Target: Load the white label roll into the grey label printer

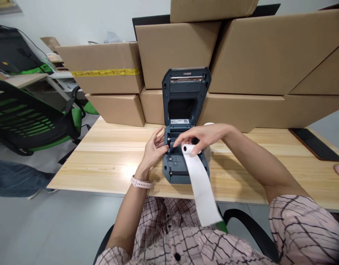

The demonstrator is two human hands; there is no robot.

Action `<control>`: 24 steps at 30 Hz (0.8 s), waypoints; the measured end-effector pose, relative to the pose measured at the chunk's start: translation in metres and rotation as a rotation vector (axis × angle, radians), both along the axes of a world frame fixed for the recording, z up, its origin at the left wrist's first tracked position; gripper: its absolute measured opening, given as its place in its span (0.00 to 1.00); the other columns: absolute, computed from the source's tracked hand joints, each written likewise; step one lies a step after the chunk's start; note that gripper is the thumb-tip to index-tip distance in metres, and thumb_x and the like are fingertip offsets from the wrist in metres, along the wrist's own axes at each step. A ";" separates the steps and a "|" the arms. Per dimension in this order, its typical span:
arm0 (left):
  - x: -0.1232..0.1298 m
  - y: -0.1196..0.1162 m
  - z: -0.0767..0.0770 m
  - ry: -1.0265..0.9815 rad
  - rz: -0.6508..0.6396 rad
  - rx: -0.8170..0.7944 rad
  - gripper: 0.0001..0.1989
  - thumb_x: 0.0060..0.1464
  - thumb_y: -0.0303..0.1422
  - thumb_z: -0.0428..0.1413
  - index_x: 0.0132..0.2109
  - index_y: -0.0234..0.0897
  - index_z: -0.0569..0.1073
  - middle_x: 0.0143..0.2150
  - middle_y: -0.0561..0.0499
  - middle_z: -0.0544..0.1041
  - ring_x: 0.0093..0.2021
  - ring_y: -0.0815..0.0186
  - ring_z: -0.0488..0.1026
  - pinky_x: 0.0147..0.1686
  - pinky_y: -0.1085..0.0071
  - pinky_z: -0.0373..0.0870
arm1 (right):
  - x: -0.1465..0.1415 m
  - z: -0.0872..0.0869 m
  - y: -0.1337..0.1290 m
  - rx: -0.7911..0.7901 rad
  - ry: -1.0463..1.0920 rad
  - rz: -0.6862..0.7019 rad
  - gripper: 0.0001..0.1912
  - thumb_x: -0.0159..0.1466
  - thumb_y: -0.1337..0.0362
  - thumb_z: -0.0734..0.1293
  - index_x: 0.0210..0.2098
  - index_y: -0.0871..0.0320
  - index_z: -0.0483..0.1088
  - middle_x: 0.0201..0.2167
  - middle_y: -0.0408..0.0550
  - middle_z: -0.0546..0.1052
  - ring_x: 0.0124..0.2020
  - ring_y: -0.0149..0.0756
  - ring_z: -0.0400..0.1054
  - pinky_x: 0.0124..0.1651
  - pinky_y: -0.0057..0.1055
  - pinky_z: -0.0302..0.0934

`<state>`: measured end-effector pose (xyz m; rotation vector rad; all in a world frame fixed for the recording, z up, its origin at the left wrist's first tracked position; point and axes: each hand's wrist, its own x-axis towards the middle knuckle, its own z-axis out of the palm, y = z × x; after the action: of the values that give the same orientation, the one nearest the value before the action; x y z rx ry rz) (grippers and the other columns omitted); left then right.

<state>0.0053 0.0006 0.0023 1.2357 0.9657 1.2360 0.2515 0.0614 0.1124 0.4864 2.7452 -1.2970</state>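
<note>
A dark grey label printer (pixel 176 177) stands on the wooden table with its lid (pixel 183 86) raised and its inside exposed. Between the thumb and fingers of my right hand (pixel 204 137) is a small roll of white label paper (pixel 188 148), held over the printer's bay. From it a long loose strip hangs past the table's front edge, above my lap. My left hand (pixel 155 148) lies along the printer's left side, fingers spread, thumb touching the bay's rim. Part of the bay is hidden behind my right hand.
Stacked cardboard boxes (pixel 175 51) line the table's back edge, close behind the raised lid. A dark flat object (pixel 315 144) lies at the right on the wooden table (pixel 103 154). Green and black chairs (pixel 28 117) stand at the left, near another person's leg (pixel 17 178).
</note>
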 end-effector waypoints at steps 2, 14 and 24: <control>0.001 -0.001 0.001 0.002 0.003 -0.005 0.46 0.46 0.29 0.68 0.71 0.36 0.61 0.69 0.31 0.69 0.64 0.47 0.75 0.66 0.49 0.68 | 0.030 0.006 -0.010 0.028 0.112 -0.096 0.32 0.62 0.45 0.74 0.60 0.54 0.72 0.47 0.48 0.79 0.46 0.37 0.74 0.49 0.32 0.68; 0.003 -0.003 0.004 0.057 0.033 0.012 0.45 0.45 0.29 0.67 0.70 0.35 0.62 0.69 0.32 0.69 0.67 0.48 0.72 0.67 0.51 0.67 | 0.173 -0.069 -0.054 0.071 -0.120 -0.821 0.27 0.57 0.46 0.75 0.50 0.54 0.76 0.50 0.54 0.79 0.48 0.52 0.74 0.49 0.43 0.67; 0.001 -0.003 0.003 0.086 0.020 0.012 0.45 0.48 0.34 0.69 0.70 0.34 0.61 0.70 0.31 0.68 0.66 0.48 0.73 0.68 0.48 0.66 | 0.148 -0.081 -0.029 0.197 -0.056 -0.572 0.03 0.54 0.68 0.64 0.29 0.55 0.68 0.38 0.50 0.74 0.42 0.44 0.70 0.49 0.42 0.65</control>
<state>0.0064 -0.0026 0.0049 1.3006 1.0368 1.2142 0.3996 0.0327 0.0314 1.3790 2.8005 -1.0610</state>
